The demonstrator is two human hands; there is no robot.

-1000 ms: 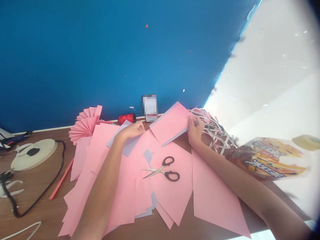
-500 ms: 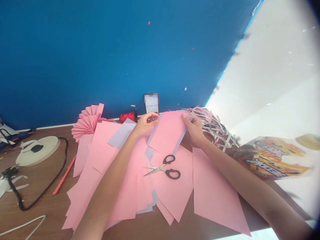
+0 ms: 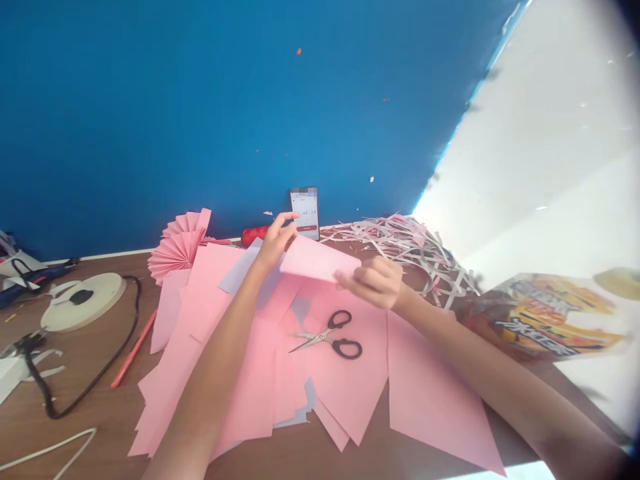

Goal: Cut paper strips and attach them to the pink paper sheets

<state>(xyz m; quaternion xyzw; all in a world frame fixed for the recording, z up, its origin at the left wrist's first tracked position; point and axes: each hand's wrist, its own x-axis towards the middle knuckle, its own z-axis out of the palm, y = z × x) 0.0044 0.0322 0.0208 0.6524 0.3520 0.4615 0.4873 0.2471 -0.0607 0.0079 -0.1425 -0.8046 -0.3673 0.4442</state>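
A piece of pink paper point(image 3: 320, 259) is held up between my two hands, tilted so that it looks short and wide. My left hand point(image 3: 278, 241) grips its left end, with the index finger sticking out toward the phone. At the right end, my right hand point(image 3: 375, 280) is closed on the paper, thumb at the lower edge. Scissors point(image 3: 327, 337) with black handles lie slightly open just below, on spread sheets of pink paper point(image 3: 350, 380). Lilac paper point(image 3: 240, 270) shows among the sheets on the left.
Behind my hands a phone point(image 3: 311, 217) leans on the blue wall beside a red thread spool point(image 3: 254, 235). Pleated pink fans point(image 3: 177, 247) stand left. Shredded strips point(image 3: 400, 240) and a plastic packet point(image 3: 545, 317) are right. A white reel point(image 3: 83, 301), black cable point(image 3: 95, 377) and red pen point(image 3: 134, 350) lie left.
The pink paper has turned from hanging lengthwise to a flatter tilt. My right hand has come lower and its fingers have curled; my left hand has shifted slightly left and up.
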